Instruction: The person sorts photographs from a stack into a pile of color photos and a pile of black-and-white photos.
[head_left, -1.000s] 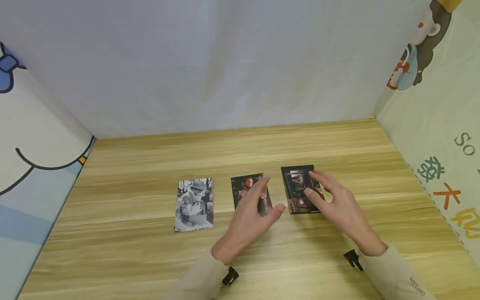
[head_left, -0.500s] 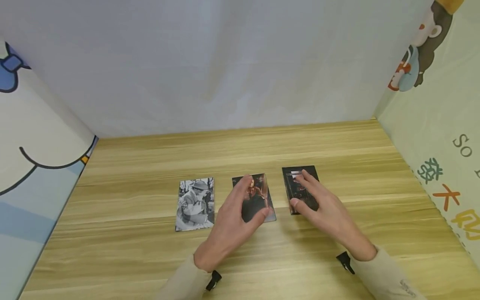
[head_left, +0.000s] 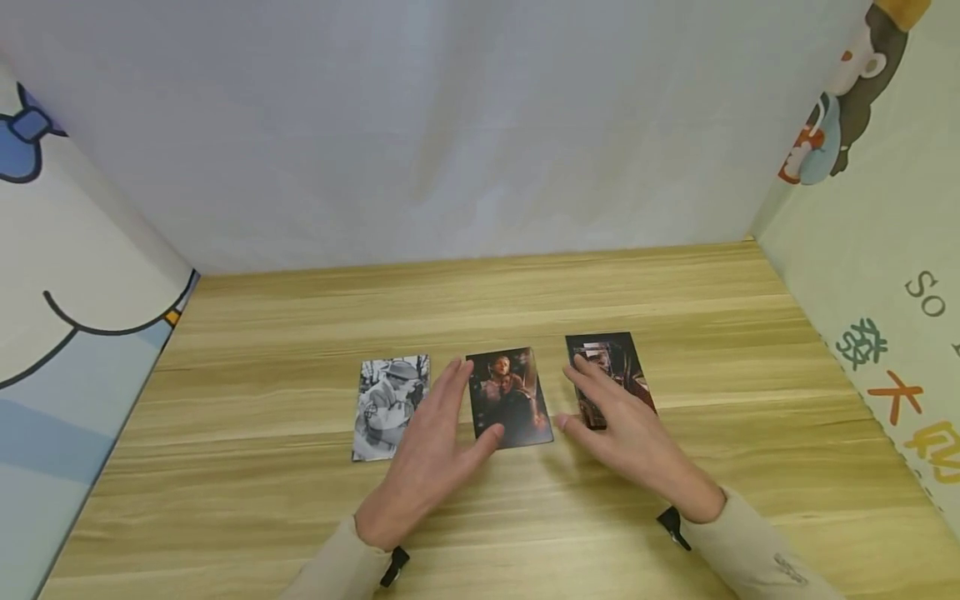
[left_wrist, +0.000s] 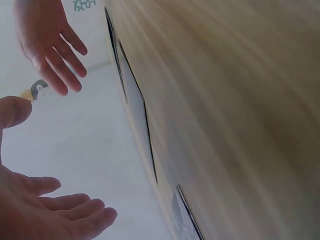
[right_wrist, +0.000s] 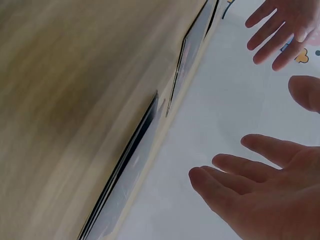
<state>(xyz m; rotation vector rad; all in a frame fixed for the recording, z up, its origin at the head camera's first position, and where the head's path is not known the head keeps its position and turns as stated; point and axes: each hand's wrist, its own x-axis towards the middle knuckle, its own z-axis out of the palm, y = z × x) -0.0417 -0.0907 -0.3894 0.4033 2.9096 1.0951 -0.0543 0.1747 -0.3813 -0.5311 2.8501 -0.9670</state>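
Three photo cards or card stacks lie in a row on the wooden table (head_left: 270, 333). At the left is a black-and-white card (head_left: 381, 404) of a figure in a hat, partly covered by my left hand (head_left: 427, 458). The middle card (head_left: 513, 400) is dark with a lit figure and shows almost whole between my hands. My right hand (head_left: 633, 437) hovers over the lower left of the dark right-hand card stack (head_left: 626, 367). In the right wrist view, that stack (right_wrist: 125, 175) shows several layered edges. Both hands are raised above the cards, fingers extended, holding nothing.
A pale cloth backdrop (head_left: 465, 133) stands behind the table. Printed cloths hang at the sides, the left one (head_left: 75, 400) with a cartoon, the right one (head_left: 862, 275) with lettering. Black wrist straps (head_left: 675, 529) show at the sleeves.
Both hands have moved left above the table. The left hand has gone from over the middle card to the left card's edge, uncovering the middle one. The cards stay in place.
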